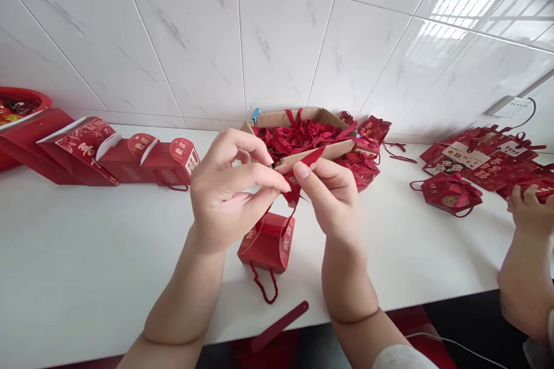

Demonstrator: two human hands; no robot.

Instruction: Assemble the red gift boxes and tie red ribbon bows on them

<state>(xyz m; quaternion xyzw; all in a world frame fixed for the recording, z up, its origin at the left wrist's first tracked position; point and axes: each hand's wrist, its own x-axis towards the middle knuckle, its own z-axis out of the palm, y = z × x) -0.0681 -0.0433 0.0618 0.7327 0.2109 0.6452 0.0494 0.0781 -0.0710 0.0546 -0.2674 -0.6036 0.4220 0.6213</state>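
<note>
Above the middle of the table, my left hand [231, 196] pinches part of a red ribbon [312, 157] between thumb and fingertips. My right hand [335, 193] has the same ribbon gripped between thumb and curled fingers, close by the left fingertips. The ribbon's lower part is partly hidden behind the hands. Just below them a small red gift box [265, 249] sits on the white table [130, 265], its twisted rope handle [272, 298] hanging toward me. Behind my hands stands a cardboard box [335, 151] full of red ribbon bows [298, 138].
Several red boxes [125, 164] line up at the left beside a red basin [32, 92]. At the right lie a bow-tied box [452, 191] and red packets [471, 155], with another person's hand [532, 210] there. A dark red strip [281, 326] overhangs the front edge.
</note>
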